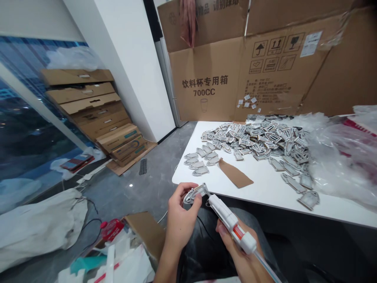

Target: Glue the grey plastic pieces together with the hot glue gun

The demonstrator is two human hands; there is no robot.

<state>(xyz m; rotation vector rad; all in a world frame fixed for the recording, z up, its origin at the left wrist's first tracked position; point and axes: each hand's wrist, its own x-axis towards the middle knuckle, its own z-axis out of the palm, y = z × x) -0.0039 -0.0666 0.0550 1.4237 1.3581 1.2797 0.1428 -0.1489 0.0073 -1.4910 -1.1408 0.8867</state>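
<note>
My left hand (183,210) pinches a small grey arched piece (194,192) between thumb and fingers, off the table's front edge. My right hand (240,239) is wrapped round a white tool with an orange-red part (228,218), which looks like a glue gun. Its narrow tip points up and left and meets the right end of the grey piece, touching or very near it. Behind, a large heap of similar grey pieces (265,137) covers the back of the white table (188,179). Several flat ones (200,169) lie in a group at the left.
A brown cardboard strip (235,175) lies near the table's front edge. Clear plastic bags (338,157) cover the right side. Large cardboard panels (206,63) stand behind. At lower left is an open box with scraps (147,228); stacked cartons (103,114) lean beyond.
</note>
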